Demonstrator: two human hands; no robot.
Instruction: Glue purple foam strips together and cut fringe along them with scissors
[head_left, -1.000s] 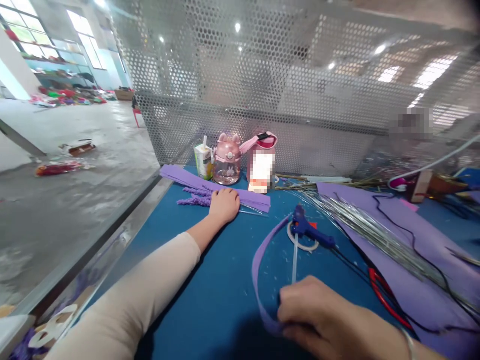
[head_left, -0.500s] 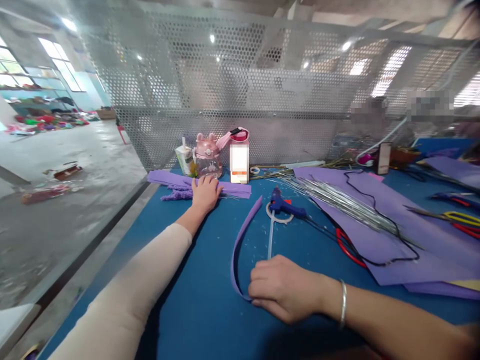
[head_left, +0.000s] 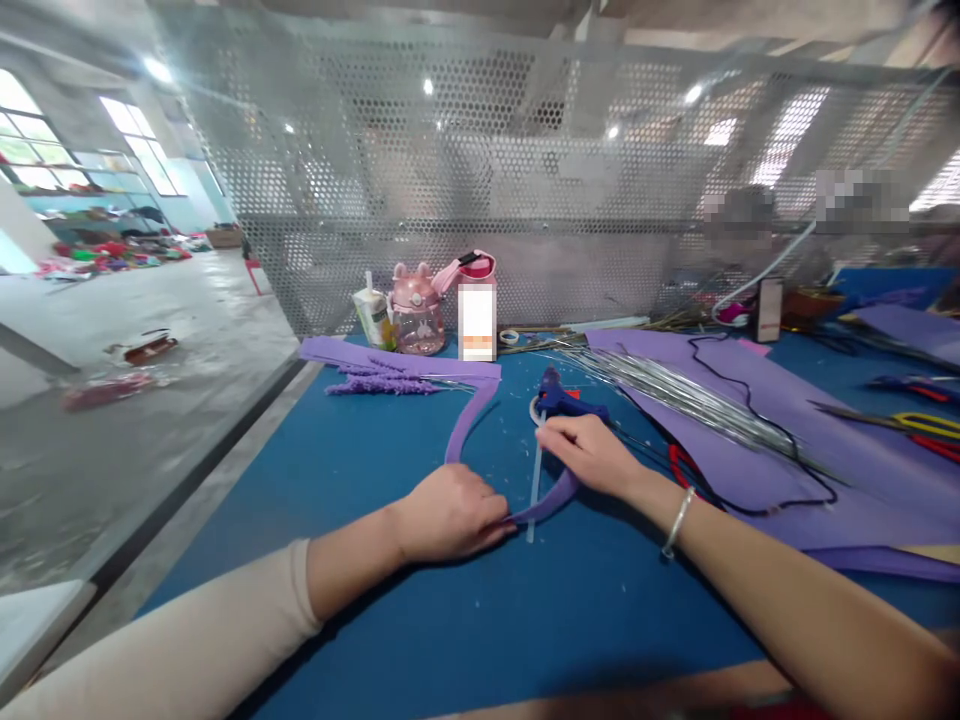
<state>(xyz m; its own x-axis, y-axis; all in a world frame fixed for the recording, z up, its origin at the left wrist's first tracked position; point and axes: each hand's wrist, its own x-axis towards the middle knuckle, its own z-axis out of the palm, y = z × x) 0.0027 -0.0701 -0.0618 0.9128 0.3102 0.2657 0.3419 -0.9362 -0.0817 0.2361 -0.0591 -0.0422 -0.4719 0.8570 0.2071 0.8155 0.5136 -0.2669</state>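
My left hand (head_left: 456, 512) is closed on a long purple strip (head_left: 466, 425) over the middle of the table. One part of the strip curves up and away from it. Another part bends right, to beneath my right hand (head_left: 589, 455), whose curled fingers appear to grip it; the palm hides the strip's end. The fingertips of that hand are close to a blue glue gun (head_left: 566, 402), over the clear glue stick (head_left: 534, 500) that sticks out from it. A roll of tape (head_left: 534, 409) lies partly under the gun.
At the back lie flat purple strips (head_left: 337, 350) and fuzzy purple stems (head_left: 382, 382), before a drink carton (head_left: 373, 315), a pink bottle (head_left: 418, 315) and another bottle (head_left: 478, 320). Purple sheets (head_left: 720, 400), a wire bundle (head_left: 675, 395) and scissors (head_left: 911, 425) lie right. A perforated metal screen (head_left: 360, 170) stands behind.
My left hand has come from the flat strips at the back to the purple strip and closed on it. My right hand has moved forward and right, towards the glue gun.
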